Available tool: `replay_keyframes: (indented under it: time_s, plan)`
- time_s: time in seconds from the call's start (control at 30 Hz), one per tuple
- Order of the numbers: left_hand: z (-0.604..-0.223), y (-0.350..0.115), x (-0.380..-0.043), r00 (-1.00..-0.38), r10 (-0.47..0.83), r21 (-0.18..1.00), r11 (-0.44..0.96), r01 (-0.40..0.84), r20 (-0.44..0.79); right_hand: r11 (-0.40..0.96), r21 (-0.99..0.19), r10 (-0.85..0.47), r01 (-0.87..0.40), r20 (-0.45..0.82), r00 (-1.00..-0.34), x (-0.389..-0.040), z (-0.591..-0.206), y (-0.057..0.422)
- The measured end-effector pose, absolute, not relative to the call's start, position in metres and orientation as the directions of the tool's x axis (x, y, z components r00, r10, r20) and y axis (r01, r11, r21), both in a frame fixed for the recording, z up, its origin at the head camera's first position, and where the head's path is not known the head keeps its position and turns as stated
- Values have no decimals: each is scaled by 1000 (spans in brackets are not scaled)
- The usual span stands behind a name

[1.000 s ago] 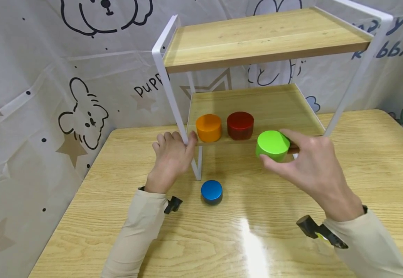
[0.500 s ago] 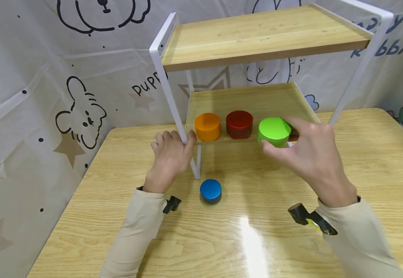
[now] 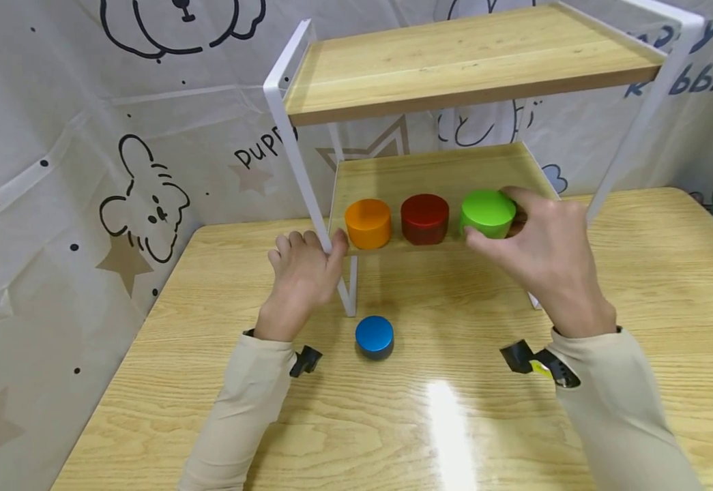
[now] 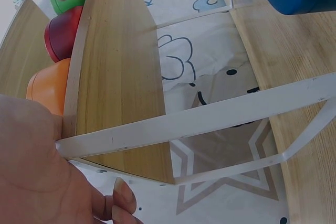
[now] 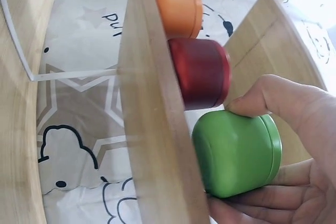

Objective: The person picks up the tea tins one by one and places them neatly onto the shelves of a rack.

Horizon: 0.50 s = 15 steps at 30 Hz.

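In the head view my right hand (image 3: 543, 252) holds a green round tin (image 3: 487, 213) between thumb and fingers, at the front right of the lower shelf board (image 3: 436, 174). The right wrist view shows the tin's (image 5: 233, 153) base right at the board's front edge. To its left on that board stand a dark red tin (image 3: 425, 219) and an orange tin (image 3: 368, 224). My left hand (image 3: 303, 276) grips the white left front post (image 3: 299, 160) of the rack, thumb on one side and fingers on the other, close beside the orange tin.
A smaller blue tin (image 3: 374, 337) stands on the wooden table (image 3: 307, 423) in front of the rack. Above the lower board is the rack's upper board (image 3: 473, 65). A printed cloth (image 3: 55, 259) hangs behind and at the left.
My right hand has moved forward and up with the green tin, from in front of the lower board onto its front right part. The left hand stays on the post.
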<state>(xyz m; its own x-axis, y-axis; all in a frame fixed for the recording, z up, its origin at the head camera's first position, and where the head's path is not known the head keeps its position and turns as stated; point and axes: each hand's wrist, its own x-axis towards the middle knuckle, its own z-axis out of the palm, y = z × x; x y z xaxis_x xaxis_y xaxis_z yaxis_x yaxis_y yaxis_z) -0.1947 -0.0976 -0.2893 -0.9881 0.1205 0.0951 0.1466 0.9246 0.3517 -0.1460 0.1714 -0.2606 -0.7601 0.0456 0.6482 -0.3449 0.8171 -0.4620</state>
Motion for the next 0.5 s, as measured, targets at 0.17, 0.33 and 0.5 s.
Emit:
replay_keyframes:
  time_s: [0.17, 0.33, 0.5]
  plan:
    - [-289, -97, -195, -988, 122, 357, 922, 150, 98, 807, -475, 51, -352, 649, -759, -151, -263, 172]
    - [-289, -97, -195, -987, 123, 357, 922, 151, 99, 797, -490, 57, -352, 642, -764, -152, -264, 171]
    - [-289, -97, -195, -989, 119, 349, 926, 144, 91, 813, -475, 46, -336, 628, -777, -154, -264, 170]
